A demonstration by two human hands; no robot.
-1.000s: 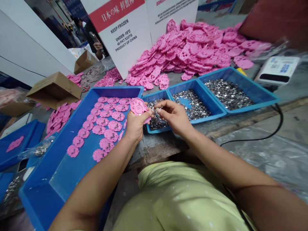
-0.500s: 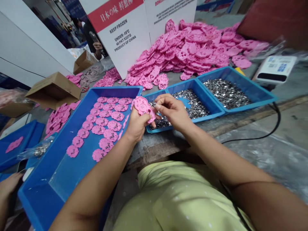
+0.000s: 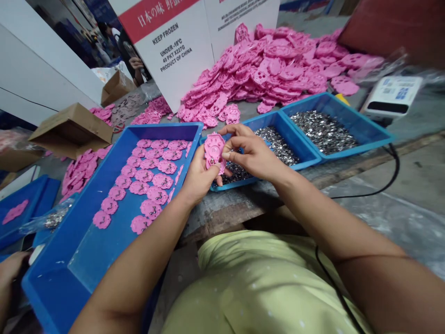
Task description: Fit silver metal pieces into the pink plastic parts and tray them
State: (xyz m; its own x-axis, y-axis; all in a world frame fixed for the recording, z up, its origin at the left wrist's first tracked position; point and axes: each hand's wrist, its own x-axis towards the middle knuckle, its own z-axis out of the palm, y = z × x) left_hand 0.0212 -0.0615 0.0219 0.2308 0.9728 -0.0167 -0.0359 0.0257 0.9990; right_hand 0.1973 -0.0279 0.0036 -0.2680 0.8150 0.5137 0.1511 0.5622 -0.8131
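Note:
My left hand (image 3: 200, 175) grips a pink plastic piece (image 3: 214, 147) by its lower part, thumb on its face, above the near edge of a blue bin. A small dark or metallic spot shows on the piece near the thumb. Close against its right side is my right hand (image 3: 248, 150), thumb and index finger pinched; what they hold, if anything, is too small to make out. Beneath the hands, small shiny metal parts (image 3: 278, 144) lie in the blue bin. Rows of similar pink pieces (image 3: 163, 181) lie in a large blue tray (image 3: 83, 264) at the left.
A big pile of pink pieces (image 3: 278, 60) rests behind the bins, beside a white carton (image 3: 184, 51). Another bin of metal parts (image 3: 323, 130) and a white device (image 3: 392, 97) stand at the right. Another person's hand (image 3: 12, 269) shows at the lower left.
The pink piece has been turned more upright and faces the camera more. My right hand has come in against its right side. The view has shifted slightly.

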